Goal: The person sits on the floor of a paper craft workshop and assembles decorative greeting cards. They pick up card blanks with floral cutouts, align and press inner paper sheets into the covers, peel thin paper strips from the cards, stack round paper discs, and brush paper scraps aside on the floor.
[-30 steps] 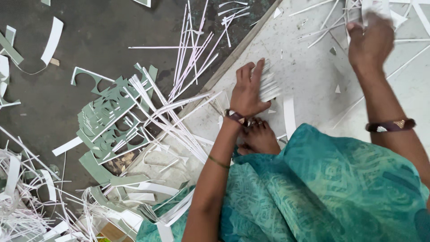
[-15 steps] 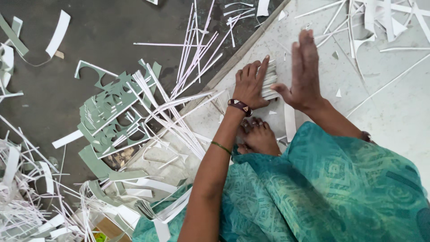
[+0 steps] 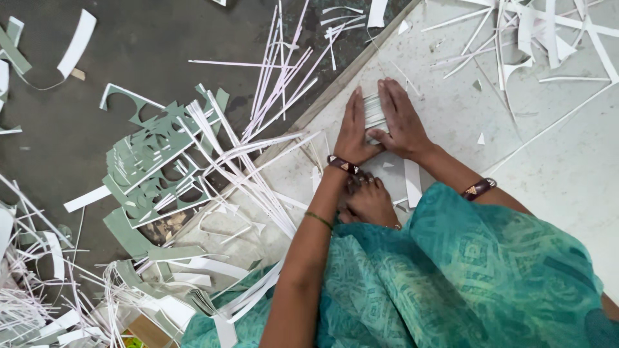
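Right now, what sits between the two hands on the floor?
In the head view, a small stack of white strips stands between the left hand and right hand, both palms pressed against its sides.

stack of white strips | mostly hidden (between both hands) | count unreadable

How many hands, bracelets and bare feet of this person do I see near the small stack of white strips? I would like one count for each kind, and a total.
Hands: 2, left hand and right hand, pressed flat on either side of the stack of white strips
Bracelets: 3, dark bracelet, thin bangle, right bracelet
Bare feet: 1, bare foot
Total: 6
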### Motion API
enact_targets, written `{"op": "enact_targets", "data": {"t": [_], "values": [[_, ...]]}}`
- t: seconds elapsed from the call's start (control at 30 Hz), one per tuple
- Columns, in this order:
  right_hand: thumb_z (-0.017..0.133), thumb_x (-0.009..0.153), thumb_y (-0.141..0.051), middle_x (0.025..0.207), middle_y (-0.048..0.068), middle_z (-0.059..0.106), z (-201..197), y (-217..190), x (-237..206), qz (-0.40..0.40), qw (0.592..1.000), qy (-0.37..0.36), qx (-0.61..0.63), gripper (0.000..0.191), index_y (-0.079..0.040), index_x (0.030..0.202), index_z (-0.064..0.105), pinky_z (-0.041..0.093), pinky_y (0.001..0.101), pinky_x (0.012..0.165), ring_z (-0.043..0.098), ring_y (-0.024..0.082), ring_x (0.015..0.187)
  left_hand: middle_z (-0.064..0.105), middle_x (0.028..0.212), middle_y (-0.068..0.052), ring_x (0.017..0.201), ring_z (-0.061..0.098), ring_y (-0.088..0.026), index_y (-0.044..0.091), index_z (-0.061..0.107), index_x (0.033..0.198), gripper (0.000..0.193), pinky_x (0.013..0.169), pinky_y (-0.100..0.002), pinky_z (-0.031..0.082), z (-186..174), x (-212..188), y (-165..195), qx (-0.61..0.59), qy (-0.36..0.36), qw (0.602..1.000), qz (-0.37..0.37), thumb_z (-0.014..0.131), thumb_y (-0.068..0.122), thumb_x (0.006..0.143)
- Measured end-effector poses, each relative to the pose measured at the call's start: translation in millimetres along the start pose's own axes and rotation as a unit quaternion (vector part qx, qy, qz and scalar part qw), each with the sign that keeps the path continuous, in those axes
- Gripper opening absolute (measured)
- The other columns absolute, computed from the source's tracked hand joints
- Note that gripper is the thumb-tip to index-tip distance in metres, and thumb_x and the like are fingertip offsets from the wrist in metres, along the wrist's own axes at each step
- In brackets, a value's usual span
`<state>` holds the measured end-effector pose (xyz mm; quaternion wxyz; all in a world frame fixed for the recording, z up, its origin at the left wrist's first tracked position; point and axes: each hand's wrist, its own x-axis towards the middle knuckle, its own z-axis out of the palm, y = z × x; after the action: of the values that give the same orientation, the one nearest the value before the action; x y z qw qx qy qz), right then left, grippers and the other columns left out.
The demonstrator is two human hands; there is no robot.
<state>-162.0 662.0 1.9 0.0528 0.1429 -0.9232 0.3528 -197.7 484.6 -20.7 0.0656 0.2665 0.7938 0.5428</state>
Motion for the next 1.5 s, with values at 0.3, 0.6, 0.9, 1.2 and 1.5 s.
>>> {"op": "enact_targets", "data": {"t": [0.3,0.6,0.9,1.2,1.5], "values": [[0.051,0.102,-0.036,0.171,0.024,0.021,12,-14,-4,0.070,0.984,0.056,0.153,0.070,-0.003,0.161,0.034,0.017,0.0495,0.134,0.019,0.041,0.162,0.009,0.177,-0.022,0.166,0.010,-0.040,0.004,0.009,0.168,0.107,0.136,-0.045,0.013,26,-18,18,-0.134,0.114,0.984,-0.043,0.060,0.038,0.081],[0.047,0.092,-0.031,0.175,0.023,0.016,-7,-40,0,0.132,0.955,0.055,0.261,0.088,0.005,0.165,0.013,0.009,0.0418,0.134,0.013,0.036,0.165,0.002,0.179,-0.017,0.168,0.001,-0.034,0.010,0.010,0.169,0.087,0.136,-0.044,0.003,46,-3,11,-0.161,0.155,0.971,-0.090,0.029,0.065,0.105],[0.044,0.103,-0.022,0.176,0.024,0.008,3,-23,-6,0.100,0.986,0.025,0.131,0.078,0.002,0.167,0.007,0.009,0.0450,0.135,0.008,0.039,0.165,0.013,0.177,-0.016,0.166,0.015,-0.037,0.010,0.024,0.166,0.062,0.135,-0.045,0.021,40,-8,7,-0.062,0.129,0.988,-0.063,0.041,0.031,0.110],[0.049,0.104,-0.021,0.174,0.022,0.014,-8,-20,-2,0.048,0.999,0.006,0.009,0.072,0.001,0.166,0.019,0.016,0.0496,0.133,0.014,0.040,0.164,0.036,0.162,-0.020,0.158,0.031,-0.039,0.006,0.045,0.155,0.049,0.130,-0.046,0.031,40,-5,15,-0.050,0.175,0.981,-0.063,0.047,0.014,0.107],[0.074,0.066,-0.034,0.155,0.025,0.035,-72,-40,37,-0.051,0.968,-0.209,-0.132,0.101,0.008,0.149,0.033,0.020,0.0533,0.121,0.026,0.040,0.149,0.042,0.156,-0.023,0.149,0.043,-0.043,0.005,0.048,0.150,0.048,0.123,-0.047,0.038,40,-4,18,-0.050,0.191,0.977,-0.077,0.048,0.011,0.103]]}}
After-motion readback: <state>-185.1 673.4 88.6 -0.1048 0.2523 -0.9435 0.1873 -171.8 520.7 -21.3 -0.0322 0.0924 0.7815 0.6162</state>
